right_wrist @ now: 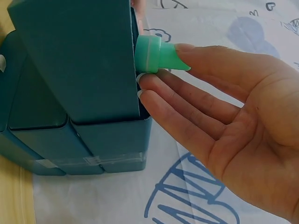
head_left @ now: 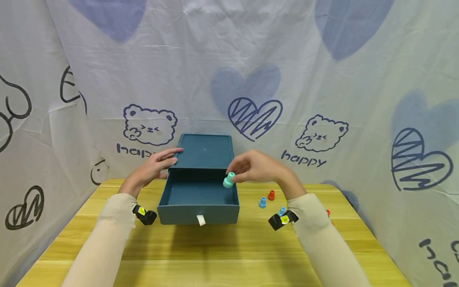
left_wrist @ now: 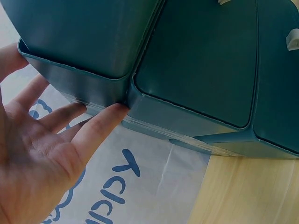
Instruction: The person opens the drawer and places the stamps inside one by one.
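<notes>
A dark teal drawer unit stands on the table with its top drawer pulled out, showing a bare floor inside. My right hand pinches a mint-green stepped peg between thumb and fingers, over the drawer's right side. In the right wrist view, the green peg lies sideways by the drawer's rim, its wide end away from the thumb. My left hand touches the unit's left side with fingers extended. Seen from the left wrist, the fingertips of the left hand press on the casing.
Right of the unit, blue pegs and a red peg stand on the wooden table. More red pieces are partly hidden behind my right sleeve. A white pull tab hangs from the drawer front. Patterned cloth hangs behind.
</notes>
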`<state>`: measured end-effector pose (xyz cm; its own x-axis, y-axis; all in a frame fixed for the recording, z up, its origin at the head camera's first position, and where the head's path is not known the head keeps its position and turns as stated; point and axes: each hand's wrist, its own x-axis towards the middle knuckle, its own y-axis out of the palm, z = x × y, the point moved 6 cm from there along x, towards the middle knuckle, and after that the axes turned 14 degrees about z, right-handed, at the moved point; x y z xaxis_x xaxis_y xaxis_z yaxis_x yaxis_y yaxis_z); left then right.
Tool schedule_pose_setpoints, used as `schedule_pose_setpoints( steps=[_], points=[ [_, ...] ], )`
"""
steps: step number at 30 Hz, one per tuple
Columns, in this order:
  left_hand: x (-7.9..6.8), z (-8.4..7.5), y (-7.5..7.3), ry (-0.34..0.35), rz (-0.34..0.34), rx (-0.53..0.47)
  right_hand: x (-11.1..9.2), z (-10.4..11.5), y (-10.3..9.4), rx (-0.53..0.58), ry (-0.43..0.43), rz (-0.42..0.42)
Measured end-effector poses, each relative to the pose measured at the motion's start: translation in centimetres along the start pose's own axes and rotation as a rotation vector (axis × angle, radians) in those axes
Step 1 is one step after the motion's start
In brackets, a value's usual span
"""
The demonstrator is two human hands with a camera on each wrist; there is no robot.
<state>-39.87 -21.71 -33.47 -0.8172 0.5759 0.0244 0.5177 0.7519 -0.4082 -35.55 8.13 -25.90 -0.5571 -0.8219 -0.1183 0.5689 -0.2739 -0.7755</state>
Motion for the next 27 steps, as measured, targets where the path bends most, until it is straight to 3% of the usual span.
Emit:
schedule_pose_setpoints(
  steps=[27],
  points=[
    [0.1,0.1,0.0,0.002,-0.005,0.01,3.9,0.8,1.4,-0.065,-0.046,0.122]
  ],
)
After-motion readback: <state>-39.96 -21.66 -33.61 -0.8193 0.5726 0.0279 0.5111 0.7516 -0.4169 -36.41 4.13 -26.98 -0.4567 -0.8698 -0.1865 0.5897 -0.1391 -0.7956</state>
